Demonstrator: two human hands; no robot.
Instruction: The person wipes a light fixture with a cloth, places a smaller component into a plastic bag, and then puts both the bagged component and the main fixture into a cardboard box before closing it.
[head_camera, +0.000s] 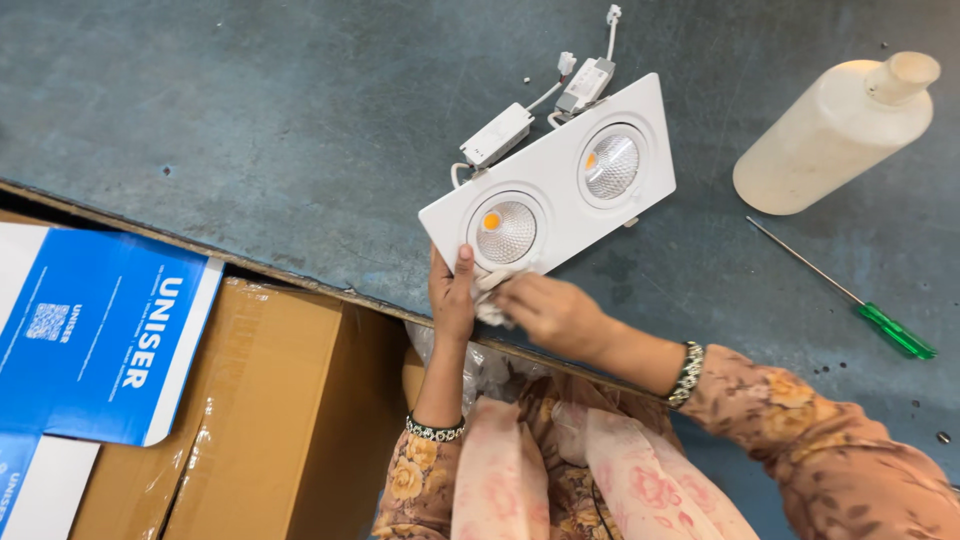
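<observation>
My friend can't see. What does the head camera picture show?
A left hand steadies a white twin spotlight fitting on a grey table while the right hand rubs its edge with a small white cloth. A cream plastic bottle and green-handled screwdriver lie nearby.

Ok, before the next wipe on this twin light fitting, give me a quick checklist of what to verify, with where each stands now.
1. Left hand steadies the white twin light fitting at its near corner: ok.
2. Right hand presses the white cloth on the frame: ok.
3. Fitting lies flat on the table: cannot tell.
4. Driver boxes and wires free of the hands: ok.
5. Green-handled screwdriver and cream bottle apart from the fitting: ok.
6. Both lenses clean: cannot tell.
</observation>
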